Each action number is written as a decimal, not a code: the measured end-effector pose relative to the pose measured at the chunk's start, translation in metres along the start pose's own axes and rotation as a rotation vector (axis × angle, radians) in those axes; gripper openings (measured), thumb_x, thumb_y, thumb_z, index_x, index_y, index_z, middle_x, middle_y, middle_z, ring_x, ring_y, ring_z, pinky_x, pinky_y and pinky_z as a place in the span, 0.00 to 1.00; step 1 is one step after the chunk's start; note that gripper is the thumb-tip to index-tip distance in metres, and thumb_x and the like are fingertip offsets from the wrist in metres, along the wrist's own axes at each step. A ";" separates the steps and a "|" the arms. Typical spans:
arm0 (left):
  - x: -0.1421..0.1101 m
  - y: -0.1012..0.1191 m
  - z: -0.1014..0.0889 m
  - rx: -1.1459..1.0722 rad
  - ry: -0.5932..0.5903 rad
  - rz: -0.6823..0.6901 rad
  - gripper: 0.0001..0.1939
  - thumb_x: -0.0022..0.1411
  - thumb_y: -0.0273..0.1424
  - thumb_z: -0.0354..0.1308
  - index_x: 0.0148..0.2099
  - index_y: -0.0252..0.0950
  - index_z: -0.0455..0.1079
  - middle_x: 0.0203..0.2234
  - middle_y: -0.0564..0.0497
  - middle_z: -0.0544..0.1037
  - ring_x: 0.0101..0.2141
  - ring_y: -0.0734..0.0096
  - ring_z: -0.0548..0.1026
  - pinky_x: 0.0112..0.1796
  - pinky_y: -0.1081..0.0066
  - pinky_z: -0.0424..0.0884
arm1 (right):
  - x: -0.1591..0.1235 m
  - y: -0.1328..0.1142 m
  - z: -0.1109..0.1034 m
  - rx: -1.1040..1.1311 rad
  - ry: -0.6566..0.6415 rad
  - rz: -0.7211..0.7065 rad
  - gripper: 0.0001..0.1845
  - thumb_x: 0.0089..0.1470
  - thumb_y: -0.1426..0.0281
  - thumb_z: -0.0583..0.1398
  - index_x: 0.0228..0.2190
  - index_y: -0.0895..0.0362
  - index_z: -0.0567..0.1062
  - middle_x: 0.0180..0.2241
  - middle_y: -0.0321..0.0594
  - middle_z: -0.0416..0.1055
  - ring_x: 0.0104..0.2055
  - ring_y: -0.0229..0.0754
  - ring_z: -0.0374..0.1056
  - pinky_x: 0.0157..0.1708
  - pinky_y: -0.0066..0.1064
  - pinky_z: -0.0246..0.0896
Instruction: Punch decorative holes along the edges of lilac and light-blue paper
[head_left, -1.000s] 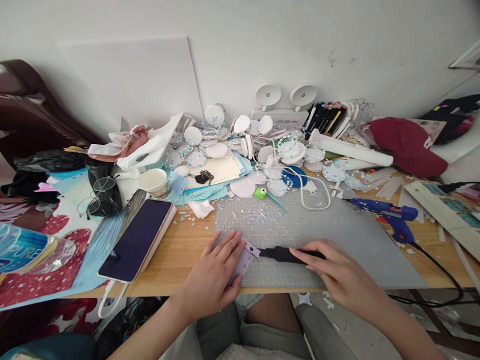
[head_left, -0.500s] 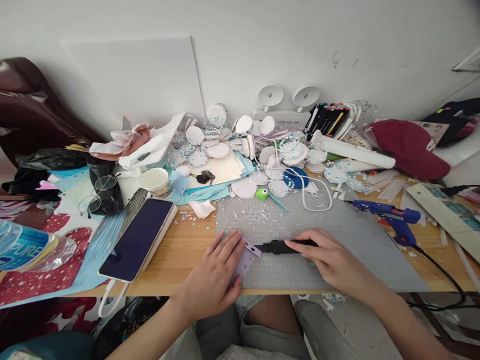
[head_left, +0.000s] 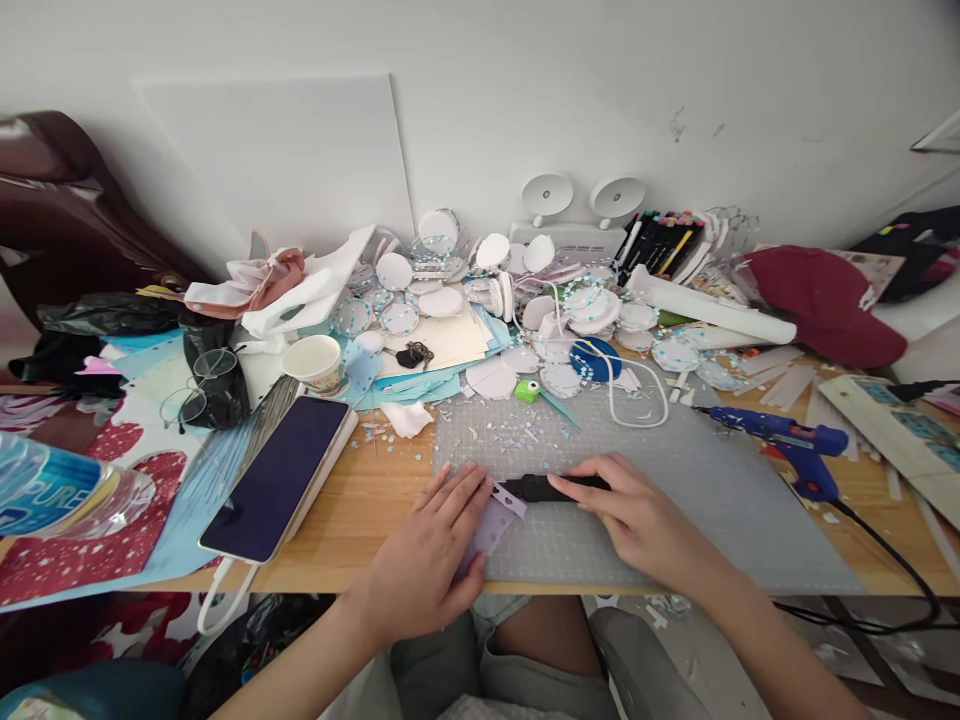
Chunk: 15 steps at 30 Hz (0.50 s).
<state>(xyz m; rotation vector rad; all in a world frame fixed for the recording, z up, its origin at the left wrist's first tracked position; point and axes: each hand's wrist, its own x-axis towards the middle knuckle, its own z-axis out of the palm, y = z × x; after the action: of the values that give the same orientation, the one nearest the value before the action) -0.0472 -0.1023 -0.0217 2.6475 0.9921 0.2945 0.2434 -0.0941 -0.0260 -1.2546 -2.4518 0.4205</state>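
Note:
My left hand (head_left: 442, 550) lies flat with its fingers stretched out, pressing a piece of purple paper (head_left: 489, 528) onto the grey cutting mat (head_left: 637, 540). Small dark shapes, one like a heart, show on the paper's upper strip. My right hand (head_left: 637, 510) is closed around a black utility knife (head_left: 544, 488), its forefinger resting along the top. The knife points left, and its tip reaches the upper edge of the paper beside my left fingertips. Whether the blade touches the paper I cannot tell.
A blue glue gun (head_left: 787, 435) lies to the right, a phone (head_left: 277, 480) to the left by a paper cup (head_left: 313, 362). Behind the mat are a green punch (head_left: 526, 391), paper scraps and a heap of white discs (head_left: 491, 378). A water bottle (head_left: 67, 490) juts in at left.
My right hand and the utility knife have moved left along the paper's upper edge, closer to my left fingertips. My left hand stays on the paper. The whole view has shifted slightly.

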 end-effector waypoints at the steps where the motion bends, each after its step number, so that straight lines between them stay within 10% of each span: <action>1: 0.000 0.000 0.000 -0.006 0.002 0.000 0.34 0.59 0.28 0.49 0.66 0.30 0.45 0.64 0.40 0.53 0.64 0.58 0.47 0.63 0.51 0.45 | 0.001 0.000 0.000 0.000 -0.004 -0.004 0.30 0.57 0.83 0.47 0.55 0.46 0.66 0.43 0.44 0.66 0.47 0.44 0.64 0.45 0.39 0.64; 15: -0.001 -0.001 0.000 -0.030 -0.006 -0.001 0.34 0.59 0.29 0.50 0.66 0.31 0.47 0.64 0.39 0.53 0.64 0.57 0.46 0.63 0.50 0.44 | 0.010 0.005 0.005 0.029 -0.032 -0.002 0.31 0.57 0.84 0.48 0.56 0.46 0.65 0.44 0.44 0.63 0.48 0.45 0.60 0.46 0.41 0.61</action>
<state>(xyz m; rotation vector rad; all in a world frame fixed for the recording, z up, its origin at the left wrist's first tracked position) -0.0484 -0.1025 -0.0217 2.6197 0.9797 0.2979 0.2390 -0.0839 -0.0307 -1.2434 -2.4640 0.4774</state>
